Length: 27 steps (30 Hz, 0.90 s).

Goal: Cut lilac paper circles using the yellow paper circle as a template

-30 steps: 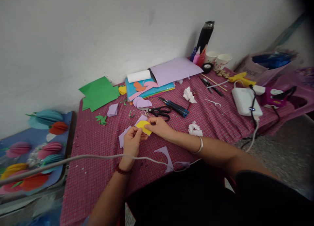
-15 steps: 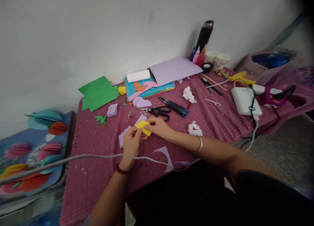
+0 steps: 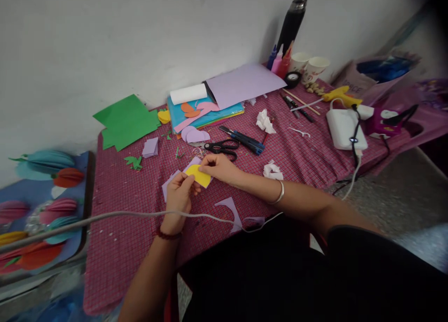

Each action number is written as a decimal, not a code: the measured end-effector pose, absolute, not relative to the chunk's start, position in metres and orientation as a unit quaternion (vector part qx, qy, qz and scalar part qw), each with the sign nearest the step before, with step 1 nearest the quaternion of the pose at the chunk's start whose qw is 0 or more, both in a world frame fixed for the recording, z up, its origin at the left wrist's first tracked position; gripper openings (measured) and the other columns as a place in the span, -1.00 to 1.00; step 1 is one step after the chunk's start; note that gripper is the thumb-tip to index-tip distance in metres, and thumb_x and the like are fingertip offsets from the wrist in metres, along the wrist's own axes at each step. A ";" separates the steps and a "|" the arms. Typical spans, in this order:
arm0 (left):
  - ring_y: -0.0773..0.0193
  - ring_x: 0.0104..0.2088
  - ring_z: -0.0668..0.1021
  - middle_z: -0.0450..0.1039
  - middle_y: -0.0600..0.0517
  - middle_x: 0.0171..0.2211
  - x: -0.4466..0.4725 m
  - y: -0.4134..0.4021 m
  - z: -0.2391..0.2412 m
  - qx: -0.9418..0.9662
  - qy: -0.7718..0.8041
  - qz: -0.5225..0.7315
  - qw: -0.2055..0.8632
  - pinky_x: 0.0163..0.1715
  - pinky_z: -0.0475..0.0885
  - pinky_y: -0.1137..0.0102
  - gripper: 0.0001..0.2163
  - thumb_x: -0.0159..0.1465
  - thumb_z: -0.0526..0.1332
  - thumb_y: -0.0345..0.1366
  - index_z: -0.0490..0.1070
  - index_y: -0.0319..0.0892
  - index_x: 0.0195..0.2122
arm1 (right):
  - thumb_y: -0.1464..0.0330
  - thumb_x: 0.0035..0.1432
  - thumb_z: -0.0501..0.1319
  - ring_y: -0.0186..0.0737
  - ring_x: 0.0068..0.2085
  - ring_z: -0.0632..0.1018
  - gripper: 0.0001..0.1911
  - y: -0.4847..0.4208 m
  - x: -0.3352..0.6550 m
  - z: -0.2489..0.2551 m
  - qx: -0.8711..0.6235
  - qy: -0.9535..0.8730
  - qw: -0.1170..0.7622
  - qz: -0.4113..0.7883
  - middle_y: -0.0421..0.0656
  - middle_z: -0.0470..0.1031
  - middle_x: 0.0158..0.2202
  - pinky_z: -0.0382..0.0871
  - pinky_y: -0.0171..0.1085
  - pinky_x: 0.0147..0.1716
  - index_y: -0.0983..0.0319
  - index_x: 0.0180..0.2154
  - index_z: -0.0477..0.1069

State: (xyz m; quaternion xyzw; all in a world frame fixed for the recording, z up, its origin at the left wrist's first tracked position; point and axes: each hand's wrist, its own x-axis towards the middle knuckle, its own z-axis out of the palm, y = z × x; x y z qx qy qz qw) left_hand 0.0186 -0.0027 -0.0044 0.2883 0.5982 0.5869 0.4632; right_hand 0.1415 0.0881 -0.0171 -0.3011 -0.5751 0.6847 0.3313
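Both hands pinch a yellow paper cutout [image 3: 198, 176] with a rounded edge. It lies against light purple paper [image 3: 192, 163], whose edges show behind and beneath it. My left hand [image 3: 179, 193] grips from the lower left with thumb and fingertips. At the upper right edge, my right hand [image 3: 222, 169] is closed with its fingertips on the yellow piece. Another purple sheet [image 3: 168, 184] rests beside the left fingers. Just beyond the hands are black-handled scissors [image 3: 221, 147] and a blue utility knife [image 3: 247, 141] with its blade showing.
Green sheets [image 3: 128, 121], rounded purple cutouts [image 3: 196, 135] and a large purple sheet [image 3: 247, 84] lie toward the wall. A yellow glue gun [image 3: 342, 97] sits at right near a white power box [image 3: 346, 128]. A white cable [image 3: 140, 213] crosses before the left wrist.
The yellow piece has turned and now lies flatter over the purple paper, with a purple edge showing below it. Both hands keep their hold; the camera view has shifted slightly.
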 end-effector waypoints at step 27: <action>0.44 -0.69 0.41 0.41 0.16 -0.69 0.020 -0.005 -0.004 0.249 0.553 0.713 0.351 -0.62 0.30 0.53 -0.77 0.02 0.34 -0.26 0.26 -0.18 -0.54 | 0.30 0.01 0.32 -0.45 -0.56 0.40 -0.78 0.068 0.136 -0.020 -0.251 -0.533 0.233 0.774 -0.28 0.42 -0.59 0.28 -0.41 -0.50 0.33 -0.48 0.39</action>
